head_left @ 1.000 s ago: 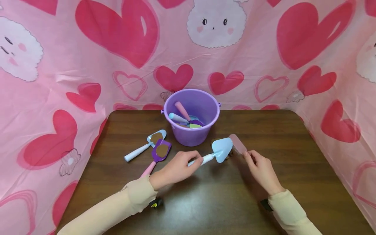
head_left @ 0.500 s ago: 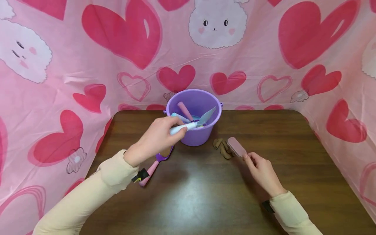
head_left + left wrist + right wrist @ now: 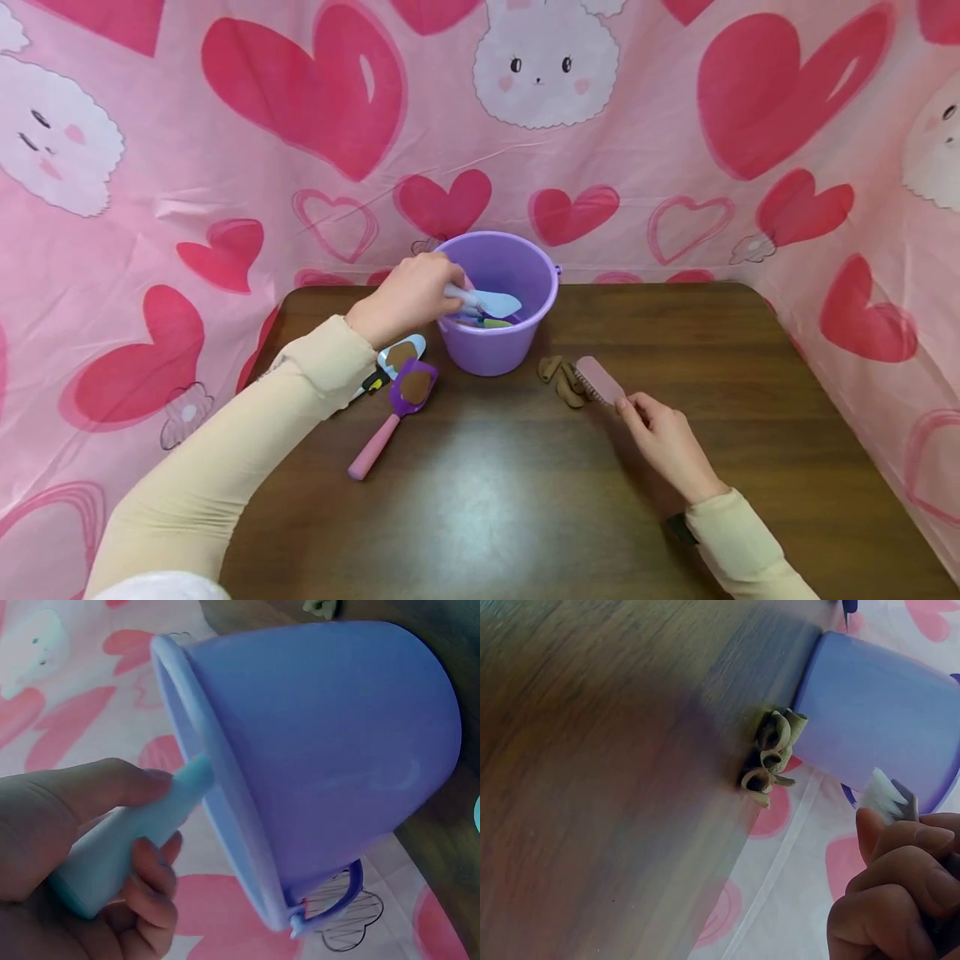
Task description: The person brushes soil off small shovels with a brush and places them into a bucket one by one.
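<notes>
My left hand [image 3: 411, 293] grips the pale handle of a light blue toy trowel [image 3: 498, 304], whose blade lies within the mouth of the purple bucket [image 3: 487, 354]. In the left wrist view, thumb and fingers wrap the trowel handle [image 3: 112, 851], and its far end passes behind the bucket rim. My right hand [image 3: 670, 443] holds a pink brush [image 3: 600, 381] by one end, low over the table. Curled brown pieces [image 3: 564, 385] lie right at its bristles. The right wrist view shows the white bristles [image 3: 885, 796] beyond my curled fingers.
Left of the bucket, a purple shovel [image 3: 406, 406] with a pink handle and a light blue shovel [image 3: 403, 347] lie on the dark wooden table [image 3: 480, 517], both with brown patches. More toy tools [image 3: 497, 323] sit inside the bucket. A pink heart-print cloth [image 3: 645, 133] surrounds the table.
My left hand has carried the trowel from beside the brush, up and leftward, into the bucket's mouth. The brown pieces it covered now show. My right hand stays nearly still with the brush.
</notes>
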A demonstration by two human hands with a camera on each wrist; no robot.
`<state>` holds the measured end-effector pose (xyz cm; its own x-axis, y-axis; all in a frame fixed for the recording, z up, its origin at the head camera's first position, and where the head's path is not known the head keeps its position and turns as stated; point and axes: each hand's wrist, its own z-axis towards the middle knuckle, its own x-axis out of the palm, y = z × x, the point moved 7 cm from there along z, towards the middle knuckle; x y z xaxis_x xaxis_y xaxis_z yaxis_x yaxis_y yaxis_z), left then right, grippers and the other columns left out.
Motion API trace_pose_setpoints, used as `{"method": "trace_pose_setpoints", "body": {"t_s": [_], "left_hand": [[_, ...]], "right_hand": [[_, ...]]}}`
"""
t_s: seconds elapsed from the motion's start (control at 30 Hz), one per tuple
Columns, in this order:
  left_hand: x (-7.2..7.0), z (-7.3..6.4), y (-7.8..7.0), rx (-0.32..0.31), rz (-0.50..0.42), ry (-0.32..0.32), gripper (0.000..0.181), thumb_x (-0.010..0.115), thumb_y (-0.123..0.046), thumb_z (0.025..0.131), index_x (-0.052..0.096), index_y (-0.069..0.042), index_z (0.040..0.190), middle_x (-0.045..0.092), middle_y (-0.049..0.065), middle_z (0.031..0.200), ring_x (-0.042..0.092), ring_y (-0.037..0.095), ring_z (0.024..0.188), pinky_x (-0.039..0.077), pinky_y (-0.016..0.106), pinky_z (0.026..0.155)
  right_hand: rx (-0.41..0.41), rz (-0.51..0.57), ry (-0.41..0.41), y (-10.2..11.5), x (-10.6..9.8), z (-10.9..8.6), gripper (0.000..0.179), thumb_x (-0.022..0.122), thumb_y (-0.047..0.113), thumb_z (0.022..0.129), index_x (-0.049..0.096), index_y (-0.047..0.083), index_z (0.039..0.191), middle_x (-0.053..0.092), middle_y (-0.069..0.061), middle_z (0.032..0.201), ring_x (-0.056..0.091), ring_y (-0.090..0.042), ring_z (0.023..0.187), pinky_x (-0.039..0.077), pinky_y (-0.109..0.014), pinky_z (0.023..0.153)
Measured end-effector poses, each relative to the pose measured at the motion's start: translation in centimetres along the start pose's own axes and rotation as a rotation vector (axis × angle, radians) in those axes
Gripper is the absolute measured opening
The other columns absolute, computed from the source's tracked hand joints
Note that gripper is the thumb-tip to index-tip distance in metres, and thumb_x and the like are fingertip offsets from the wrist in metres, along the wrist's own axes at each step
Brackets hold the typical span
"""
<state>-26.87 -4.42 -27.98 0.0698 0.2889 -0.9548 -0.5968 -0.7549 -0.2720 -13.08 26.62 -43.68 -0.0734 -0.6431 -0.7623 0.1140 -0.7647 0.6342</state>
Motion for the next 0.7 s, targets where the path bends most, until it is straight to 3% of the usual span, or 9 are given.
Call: {"method": "trace_pose_setpoints", "body": {"t_s": [0.2, 0.37, 0.7], "left_hand": [[1.4, 2.0, 0.3, 0.001, 0.003, 0.078, 0.015, 0.072, -0.013, 0.089, 0.079, -0.003, 0.097, 0.075, 0.009, 0.096, 0.065, 0.028, 0.095, 0.054, 0.044, 0.084], [2.5, 2.6, 0.5, 0.004, 0.004, 0.130, 0.014, 0.071, -0.011, 0.088, 0.078, -0.001, 0.095, 0.073, 0.014, 0.097, 0.064, 0.030, 0.098, 0.054, 0.044, 0.087], [4.7, 3.5, 0.5, -0.020, 0.010, 0.224, 0.023, 0.072, -0.007, 0.089, 0.077, 0.003, 0.108, 0.070, 0.021, 0.112, 0.060, 0.038, 0.115, 0.052, 0.048, 0.097]], "right_hand": [[0.015, -0.004, 0.021, -0.2, -0.1, -0.1, 0.028, 0.058, 0.027, 0.108, 0.071, 0.004, 0.102, 0.059, 0.000, 0.077, 0.050, -0.015, 0.066, 0.041, -0.028, 0.061], [0.023, -0.007, 0.029, -0.4, 0.0, -0.1, 0.027, 0.059, 0.027, 0.108, 0.071, 0.004, 0.102, 0.059, 0.000, 0.077, 0.050, -0.015, 0.066, 0.041, -0.028, 0.061], [0.046, 0.004, 0.038, -0.6, 0.1, -0.1, 0.027, 0.060, 0.029, 0.107, 0.070, 0.004, 0.103, 0.060, -0.001, 0.079, 0.052, -0.016, 0.068, 0.042, -0.028, 0.061]]}}
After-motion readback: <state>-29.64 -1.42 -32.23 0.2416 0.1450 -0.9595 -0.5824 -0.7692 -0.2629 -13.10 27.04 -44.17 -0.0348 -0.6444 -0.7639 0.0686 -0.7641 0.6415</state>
